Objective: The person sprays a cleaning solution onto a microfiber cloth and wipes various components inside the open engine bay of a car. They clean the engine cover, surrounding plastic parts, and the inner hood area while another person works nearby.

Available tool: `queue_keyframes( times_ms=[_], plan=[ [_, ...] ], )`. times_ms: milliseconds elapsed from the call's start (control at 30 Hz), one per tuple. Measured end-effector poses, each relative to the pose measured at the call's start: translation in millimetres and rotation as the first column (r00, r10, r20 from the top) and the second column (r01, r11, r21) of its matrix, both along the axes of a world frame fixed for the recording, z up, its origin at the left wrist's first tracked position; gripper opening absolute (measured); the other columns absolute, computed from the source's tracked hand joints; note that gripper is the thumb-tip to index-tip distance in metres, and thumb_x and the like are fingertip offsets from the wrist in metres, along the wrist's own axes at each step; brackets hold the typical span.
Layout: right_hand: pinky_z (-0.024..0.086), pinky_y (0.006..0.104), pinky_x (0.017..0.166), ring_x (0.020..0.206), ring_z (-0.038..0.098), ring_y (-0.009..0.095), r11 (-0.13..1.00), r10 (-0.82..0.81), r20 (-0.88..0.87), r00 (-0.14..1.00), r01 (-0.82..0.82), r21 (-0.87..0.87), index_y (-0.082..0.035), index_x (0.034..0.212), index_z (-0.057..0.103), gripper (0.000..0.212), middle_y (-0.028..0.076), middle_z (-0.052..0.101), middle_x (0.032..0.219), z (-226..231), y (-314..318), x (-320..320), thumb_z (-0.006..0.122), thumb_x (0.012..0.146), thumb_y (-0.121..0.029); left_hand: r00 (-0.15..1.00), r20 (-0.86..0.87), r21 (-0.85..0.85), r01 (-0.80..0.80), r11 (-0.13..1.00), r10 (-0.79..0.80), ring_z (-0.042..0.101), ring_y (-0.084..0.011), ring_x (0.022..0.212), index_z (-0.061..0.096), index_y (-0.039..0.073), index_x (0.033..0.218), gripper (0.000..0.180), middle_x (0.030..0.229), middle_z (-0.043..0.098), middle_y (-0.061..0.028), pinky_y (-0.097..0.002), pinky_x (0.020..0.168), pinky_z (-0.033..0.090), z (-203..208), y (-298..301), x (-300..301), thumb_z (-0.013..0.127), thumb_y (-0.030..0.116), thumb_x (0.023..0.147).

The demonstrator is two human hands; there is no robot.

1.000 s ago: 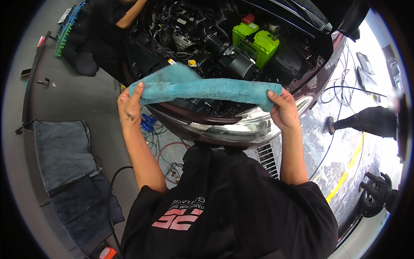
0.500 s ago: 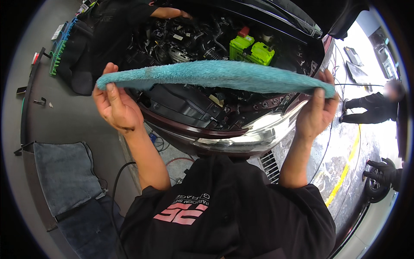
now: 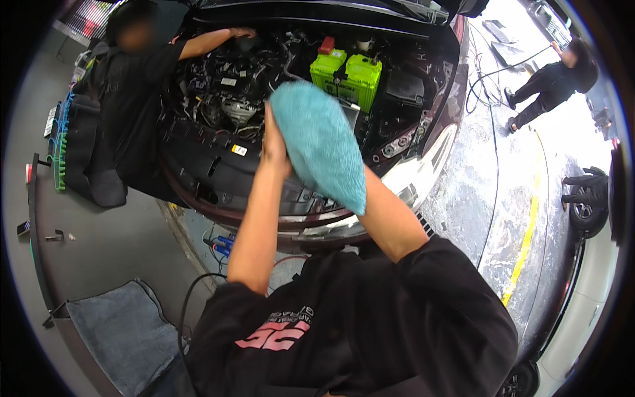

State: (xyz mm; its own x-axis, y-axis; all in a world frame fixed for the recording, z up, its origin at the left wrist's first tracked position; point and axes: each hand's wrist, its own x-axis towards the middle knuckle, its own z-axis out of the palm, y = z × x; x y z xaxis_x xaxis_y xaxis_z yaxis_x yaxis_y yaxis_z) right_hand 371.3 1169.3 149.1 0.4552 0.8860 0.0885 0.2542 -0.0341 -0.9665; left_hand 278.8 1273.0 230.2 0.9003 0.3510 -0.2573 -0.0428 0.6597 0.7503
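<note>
A fluffy turquoise towel (image 3: 317,142), folded over and slightly blurred, is held up in front of the open engine bay. Against its left edge my left hand (image 3: 274,147) grips it, fingers pointing up and partly covered by the cloth. My right forearm (image 3: 393,215) reaches up behind the towel's lower right side; the towel hides that hand and its fingers. Beyond the cloth lie the dark engine (image 3: 231,99) and a bright green battery (image 3: 350,78) with a red terminal cover (image 3: 327,45).
At the left a co-worker in black (image 3: 135,106) reaches one arm into the engine bay. Another person (image 3: 555,76) stands at far right beside cables on the floor. A grey cloth (image 3: 129,331) hangs at lower left. Blue-handled tools (image 3: 223,246) lie below the bumper.
My hands have come together from wide apart, and the stretched towel is now folded between them. My view has shifted, showing more of the co-worker at left.
</note>
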Motion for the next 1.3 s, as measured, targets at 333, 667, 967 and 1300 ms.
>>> queue_keyframes(
  times_ms=[333, 667, 967, 1300],
  plan=[
    [0.051, 0.0291, 0.078, 0.095, 0.065, 0.017, 0.912, -0.190, -0.588, 0.786, -0.081, -0.402, -0.007, 0.122, 0.064, 0.041, 0.005, 0.069, 0.111, -37.0, -36.9, -4.5, 0.054, 0.100, -0.040, 0.972, -0.023, -0.322, -0.229, 0.918, 0.235, 0.064, -0.0294, 0.114, 0.053, 0.000, 0.134, 0.048, 0.125, 0.064, -0.0156, -0.0456, 0.097, 0.053, -40.5, -70.4, -121.0, 0.060, 0.031, 0.098],
    [0.040, 0.0408, 0.108, 0.121, 0.058, 0.024, 0.828, 0.359, -0.809, 0.465, -0.559, 0.046, 0.001, 0.136, 0.052, 0.053, 0.010, 0.061, 0.134, 17.9, -68.3, -89.2, 0.067, 0.095, -0.028, 0.810, 0.103, -0.332, -0.520, 0.787, 0.578, 0.062, -0.0306, 0.120, 0.050, -0.002, 0.139, 0.051, 0.133, 0.061, -0.0177, -0.0456, 0.105, 0.048, -29.3, -135.2, -227.3, 0.056, 0.026, 0.097],
    [0.049, 0.0277, 0.078, 0.085, 0.059, 0.010, 0.375, 0.846, -0.374, 0.381, -0.922, -0.090, 0.000, 0.107, 0.069, 0.032, 0.000, 0.067, 0.094, 104.1, -58.0, -244.6, 0.076, 0.089, -0.026, 0.602, -0.173, 0.536, -0.607, 0.587, 0.780, 0.028, -0.0329, 0.147, 0.009, 0.014, 0.160, 0.129, 0.161, 0.024, -0.0156, -0.0487, 0.116, 0.031, -43.4, -214.2, -438.0, 0.091, 0.044, 0.065],
    [0.049, 0.0289, 0.079, 0.088, 0.061, 0.013, -0.282, 0.939, -0.226, -0.258, -0.956, -0.078, 0.003, 0.110, 0.066, 0.038, 0.006, 0.067, 0.096, 129.7, -26.3, -501.2, 0.078, 0.085, -0.022, 0.475, -0.240, 0.593, -0.618, 0.515, 0.847, 0.062, -0.0191, 0.111, 0.059, -0.001, 0.129, 0.068, 0.117, 0.068, -0.0107, -0.0350, 0.096, 0.049, 31.1, -324.7, -591.1, 0.083, 0.039, 0.080]
  ],
)
